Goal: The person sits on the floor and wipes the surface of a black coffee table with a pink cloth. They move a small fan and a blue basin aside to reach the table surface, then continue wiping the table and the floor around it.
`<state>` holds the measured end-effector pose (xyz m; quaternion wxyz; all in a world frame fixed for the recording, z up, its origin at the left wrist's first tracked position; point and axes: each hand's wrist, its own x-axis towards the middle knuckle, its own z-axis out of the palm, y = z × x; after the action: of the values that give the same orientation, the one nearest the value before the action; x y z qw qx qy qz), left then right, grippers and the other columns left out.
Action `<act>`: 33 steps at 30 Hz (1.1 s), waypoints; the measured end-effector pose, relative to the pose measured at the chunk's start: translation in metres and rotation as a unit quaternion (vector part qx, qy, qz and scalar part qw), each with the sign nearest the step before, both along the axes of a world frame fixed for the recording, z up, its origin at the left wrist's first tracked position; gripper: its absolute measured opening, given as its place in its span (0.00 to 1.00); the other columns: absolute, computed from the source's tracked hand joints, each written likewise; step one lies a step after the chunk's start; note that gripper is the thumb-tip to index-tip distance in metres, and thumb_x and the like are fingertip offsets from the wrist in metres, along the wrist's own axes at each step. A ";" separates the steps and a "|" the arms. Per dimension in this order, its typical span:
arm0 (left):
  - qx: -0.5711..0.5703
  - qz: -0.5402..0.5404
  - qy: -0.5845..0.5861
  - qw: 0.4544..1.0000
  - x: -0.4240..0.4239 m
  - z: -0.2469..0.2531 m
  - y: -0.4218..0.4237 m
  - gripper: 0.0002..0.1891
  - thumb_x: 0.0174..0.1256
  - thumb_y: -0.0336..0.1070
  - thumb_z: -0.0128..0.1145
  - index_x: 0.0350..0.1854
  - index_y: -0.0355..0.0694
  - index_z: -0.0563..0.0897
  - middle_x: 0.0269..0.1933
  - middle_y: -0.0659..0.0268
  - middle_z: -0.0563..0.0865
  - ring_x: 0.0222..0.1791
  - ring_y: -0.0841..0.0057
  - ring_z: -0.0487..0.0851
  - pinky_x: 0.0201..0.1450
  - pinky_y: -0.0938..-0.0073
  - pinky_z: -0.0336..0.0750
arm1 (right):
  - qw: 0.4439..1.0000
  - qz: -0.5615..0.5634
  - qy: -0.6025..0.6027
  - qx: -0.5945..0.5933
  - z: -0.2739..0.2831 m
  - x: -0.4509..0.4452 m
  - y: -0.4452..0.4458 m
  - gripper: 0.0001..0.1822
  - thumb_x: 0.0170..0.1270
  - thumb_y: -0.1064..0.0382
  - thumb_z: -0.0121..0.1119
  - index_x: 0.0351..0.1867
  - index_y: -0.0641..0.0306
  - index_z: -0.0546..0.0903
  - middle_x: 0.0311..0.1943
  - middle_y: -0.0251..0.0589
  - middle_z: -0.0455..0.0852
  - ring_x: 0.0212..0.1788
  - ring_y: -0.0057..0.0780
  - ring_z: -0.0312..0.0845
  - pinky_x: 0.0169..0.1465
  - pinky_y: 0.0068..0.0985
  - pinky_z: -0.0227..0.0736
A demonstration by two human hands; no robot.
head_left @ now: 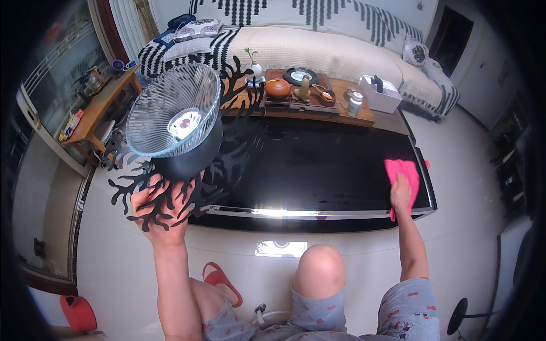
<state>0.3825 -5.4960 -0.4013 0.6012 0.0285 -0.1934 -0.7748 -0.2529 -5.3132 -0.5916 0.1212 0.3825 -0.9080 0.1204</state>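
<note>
A ribbed clear glass bowl [140,123] sits tilted on a dark base [187,164] with black coral-shaped branches [123,192] spreading around it. My left hand [166,204] grips this piece from below, raised over the left end of a glossy black coffee table [307,166]. Branches partly cover the fingers. At the table's right end, my right hand [401,192] presses on a bright pink cloth [401,168], which lies bunched on the black top and reaches toward the front edge.
A wooden tea board [362,119] at the table's back holds an orange-brown teapot [278,88], a white pill bottle [354,105] and a white vase [254,71]. Beside it stands a white box [381,96]. Behind is a covered sofa [324,47]; at left, a wooden bench [102,104].
</note>
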 end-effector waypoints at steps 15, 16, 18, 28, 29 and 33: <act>-0.052 -0.042 0.032 0.997 -0.009 0.015 0.009 0.20 0.63 0.37 0.53 0.48 0.24 0.83 0.52 0.43 0.85 0.62 0.45 0.76 0.76 0.42 0.60 | 0.895 0.442 -0.044 -0.035 0.007 0.321 -0.134 0.29 0.70 0.58 0.52 0.70 0.68 0.70 0.72 0.54 0.68 0.77 0.54 0.57 0.78 0.46 0.49; -0.053 -0.041 0.033 0.997 -0.010 0.016 0.010 0.20 0.63 0.37 0.53 0.48 0.24 0.83 0.52 0.43 0.85 0.63 0.45 0.75 0.76 0.42 0.59 | 0.877 0.478 -0.040 -0.027 0.002 0.341 -0.150 0.29 0.71 0.58 0.50 0.70 0.68 0.69 0.73 0.54 0.67 0.77 0.53 0.56 0.79 0.46 0.48; -0.018 -0.008 0.025 0.999 -0.002 0.009 0.007 0.20 0.63 0.37 0.53 0.48 0.23 0.83 0.53 0.43 0.84 0.63 0.45 0.75 0.76 0.42 0.59 | 0.843 0.534 -0.049 -0.027 0.002 0.393 -0.177 0.29 0.73 0.55 0.49 0.70 0.68 0.69 0.73 0.54 0.66 0.78 0.52 0.54 0.79 0.45 0.47; -0.006 -0.003 0.028 1.000 0.007 -0.017 -0.012 0.21 0.64 0.37 0.52 0.50 0.22 0.80 0.53 0.43 0.82 0.64 0.45 0.73 0.77 0.42 0.54 | 0.699 0.704 -0.116 -0.043 0.005 0.519 -0.248 0.27 0.69 0.56 0.54 0.67 0.64 0.72 0.68 0.47 0.74 0.75 0.46 0.60 0.77 0.42 0.51; -0.003 0.002 0.026 1.000 0.009 -0.020 -0.014 0.20 0.64 0.37 0.52 0.50 0.23 0.79 0.54 0.43 0.81 0.65 0.45 0.72 0.77 0.41 0.54 | 0.685 0.719 -0.103 -0.043 0.003 0.506 -0.243 0.27 0.69 0.57 0.54 0.67 0.63 0.72 0.68 0.47 0.73 0.75 0.46 0.61 0.77 0.42 0.52; 0.030 0.030 -0.002 0.999 0.001 -0.014 -0.014 0.19 0.64 0.38 0.52 0.48 0.25 0.80 0.61 0.41 0.78 0.70 0.42 0.67 0.77 0.39 0.54 | 0.673 0.733 -0.093 -0.012 0.012 0.408 -0.189 0.26 0.68 0.62 0.55 0.68 0.63 0.72 0.71 0.49 0.71 0.75 0.49 0.61 0.76 0.44 0.56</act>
<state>0.3838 -5.5102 -0.4153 0.6227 0.0533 -0.1703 -0.7619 0.1555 -5.5021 -0.5800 -0.0868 0.9108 -0.3408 0.2162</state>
